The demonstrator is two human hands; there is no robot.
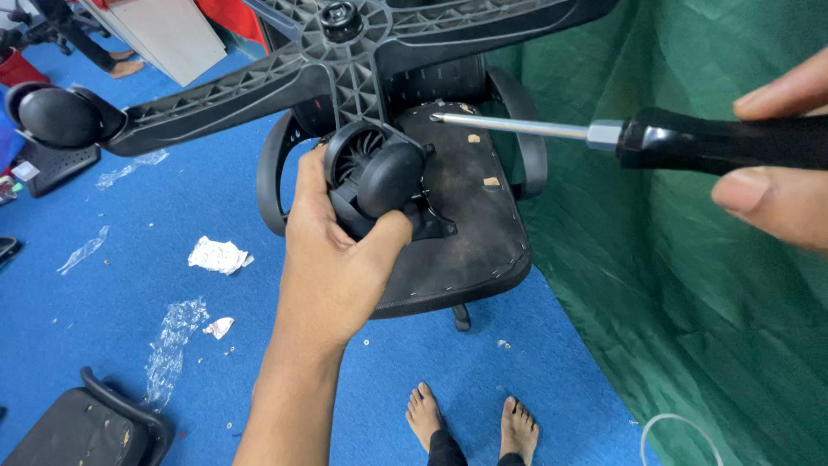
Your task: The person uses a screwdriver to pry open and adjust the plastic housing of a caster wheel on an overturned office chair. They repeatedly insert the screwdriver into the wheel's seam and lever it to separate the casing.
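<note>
The left hand (332, 259) wraps its fingers around a black caster wheel (379, 177) at the end of one arm of the upturned chair base (259, 86), thumb pressed on the wheel's rounded face; the fingers behind it are hidden. The right hand (776, 173), cut off by the frame edge, pinches a screwdriver (621, 136) by its black handle, only a thumb and one fingertip showing. The metal tip lies over the underside of the seat (470, 224), just beside the wheel; whether it touches anything is unclear. Below, bare feet (470, 418) stand on the blue floor (129, 285), beside a green cloth (690, 302).
</note>
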